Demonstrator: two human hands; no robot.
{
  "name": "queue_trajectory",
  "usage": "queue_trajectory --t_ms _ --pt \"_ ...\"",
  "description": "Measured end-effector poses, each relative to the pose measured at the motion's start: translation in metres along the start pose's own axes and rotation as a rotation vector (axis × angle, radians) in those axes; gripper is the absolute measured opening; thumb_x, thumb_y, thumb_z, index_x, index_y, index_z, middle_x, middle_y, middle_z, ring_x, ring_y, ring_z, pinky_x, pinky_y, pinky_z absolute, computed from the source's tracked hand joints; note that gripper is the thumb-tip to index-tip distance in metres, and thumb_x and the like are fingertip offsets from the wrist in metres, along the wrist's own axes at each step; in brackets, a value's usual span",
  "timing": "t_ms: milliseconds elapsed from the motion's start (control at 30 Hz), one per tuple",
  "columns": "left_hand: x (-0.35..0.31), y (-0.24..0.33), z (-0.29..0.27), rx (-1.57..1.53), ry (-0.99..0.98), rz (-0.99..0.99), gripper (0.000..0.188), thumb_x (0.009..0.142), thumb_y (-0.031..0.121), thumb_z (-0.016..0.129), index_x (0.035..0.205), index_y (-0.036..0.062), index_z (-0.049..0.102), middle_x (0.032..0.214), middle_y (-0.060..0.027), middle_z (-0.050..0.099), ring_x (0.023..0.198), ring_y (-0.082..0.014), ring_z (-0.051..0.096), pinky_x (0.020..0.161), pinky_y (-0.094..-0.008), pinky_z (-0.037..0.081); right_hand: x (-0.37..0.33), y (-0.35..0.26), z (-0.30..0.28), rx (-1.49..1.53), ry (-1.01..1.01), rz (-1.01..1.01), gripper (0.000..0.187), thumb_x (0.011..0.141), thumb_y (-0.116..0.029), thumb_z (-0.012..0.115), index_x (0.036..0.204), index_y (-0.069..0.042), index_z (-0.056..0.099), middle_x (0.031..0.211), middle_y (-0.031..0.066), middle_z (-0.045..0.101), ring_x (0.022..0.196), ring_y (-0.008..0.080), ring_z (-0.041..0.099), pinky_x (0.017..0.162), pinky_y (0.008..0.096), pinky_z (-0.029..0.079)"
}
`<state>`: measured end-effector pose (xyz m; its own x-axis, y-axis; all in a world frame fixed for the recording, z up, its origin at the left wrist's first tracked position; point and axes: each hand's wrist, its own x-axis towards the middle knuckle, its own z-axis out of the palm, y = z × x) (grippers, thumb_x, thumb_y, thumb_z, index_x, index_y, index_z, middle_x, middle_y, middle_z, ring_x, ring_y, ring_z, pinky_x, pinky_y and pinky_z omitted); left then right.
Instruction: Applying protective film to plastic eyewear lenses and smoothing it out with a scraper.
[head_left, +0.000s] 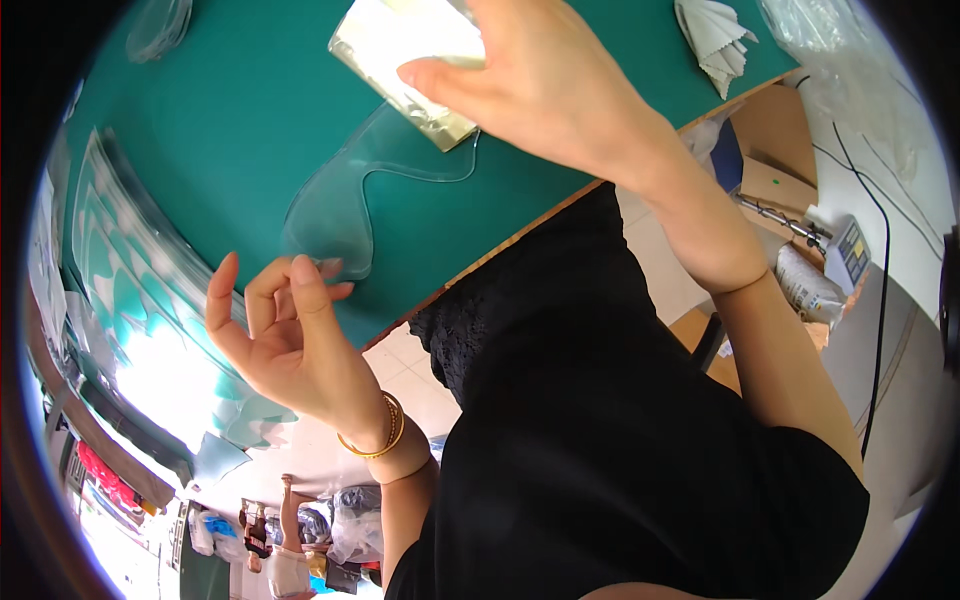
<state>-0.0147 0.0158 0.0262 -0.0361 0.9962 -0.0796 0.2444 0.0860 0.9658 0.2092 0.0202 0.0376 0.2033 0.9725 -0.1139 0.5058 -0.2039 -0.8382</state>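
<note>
Your right hand's got a shiny block gripped, blocking part of the clear visor; left hand's loosely spread by visor's tip, plastic sheets left of that.

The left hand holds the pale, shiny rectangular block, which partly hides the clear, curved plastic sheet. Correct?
Wrong hand: in the head view, the right hand holds the pale, shiny rectangular block, which partly hides the clear, curved plastic sheet.

right hand: cut off at upper edge
pale block: cropped above, partly covered by hand
clear visor: partly hidden behind block
clear sheets: partly lost in glare
</note>
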Motion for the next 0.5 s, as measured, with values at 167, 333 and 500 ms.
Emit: queue_trajectory --t_ms 167,333,500 --pt "0.003 -0.006 -0.001 -0.031 -0.024 -0.031 0.045 0.092 -0.003 0.064 0.131 -0.0022 0.042 0.087 -0.0086 0.065 0.076 -0.0152 0.066 0.067 -0.0247 0.056 0.002 0.001 0.039 -0.244 0.108 -0.174 0.034 0.082 -0.018 0.068 0.097 0.009 0.054 0.07 0.0252 0.066 0.066 0.0406 0.068 0.064 0.0464 0.056" --pt "0.007 -0.014 -0.009 -0.055 -0.039 -0.048 0.045 0.092 -0.003 0.064 0.131 -0.0023 0.042 0.089 -0.0085 0.066 0.076 -0.0137 0.065 0.07 -0.0254 0.057 0.001 0.004 0.02 -0.192 0.245 -0.281 0.035 0.083 -0.02 0.07 0.096 0.007 0.052 0.069 0.0224 0.066 0.066 0.0408 0.067 0.06 0.0469 0.053" --pt "0.007 -0.016 -0.008 -0.089 -0.044 -0.055 0.045 0.092 -0.003 0.064 0.131 -0.0024 0.041 0.089 -0.0084 0.066 0.076 -0.0131 0.065 0.07 -0.0255 0.056 -0.014 -0.007 0.012 -0.07 -0.004 0.117 0.042 0.089 -0.02 0.068 0.108 0.005 0.041 0.082 0.0338 0.061 0.077 0.0501 0.062 0.062 0.05 0.049"
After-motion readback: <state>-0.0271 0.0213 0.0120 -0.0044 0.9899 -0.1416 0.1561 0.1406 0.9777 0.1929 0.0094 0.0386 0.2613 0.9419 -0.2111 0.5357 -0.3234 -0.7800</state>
